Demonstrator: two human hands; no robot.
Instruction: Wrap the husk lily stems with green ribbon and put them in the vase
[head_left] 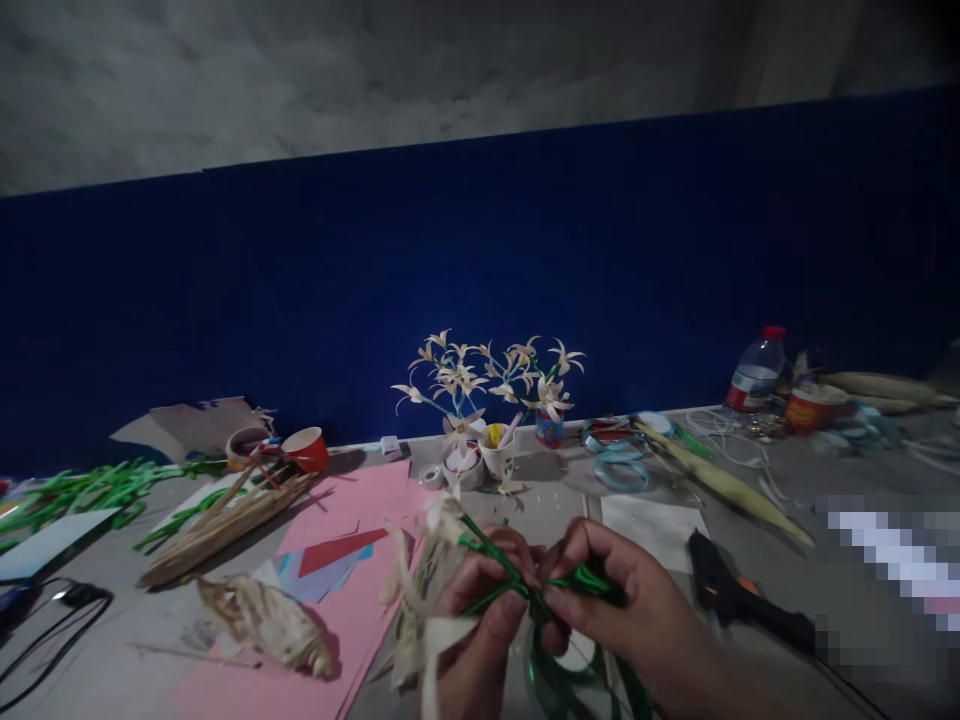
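Observation:
In the lower middle of the head view, my left hand (487, 610) pinches a green-wrapped flower stem (491, 548). A pale handmade flower (442, 520) tops the stem and points up to the left. Close against it, my right hand (611, 590) is closed on a green ribbon (589, 580), its fingertips meeting the left ones at the stem. The exact contact between ribbon and stem is hidden by the fingers. Below the hands hangs a loop of ribbon on a spool (574, 655).
Behind stand finished pale flowers (457, 375) in cups. A black glue gun (739, 595) lies to the right, near a white sheet (652, 525). Leftward are pink paper (352, 500), dried husks (262, 620) and green stems (105, 490). A plastic bottle (756, 375) stands far right.

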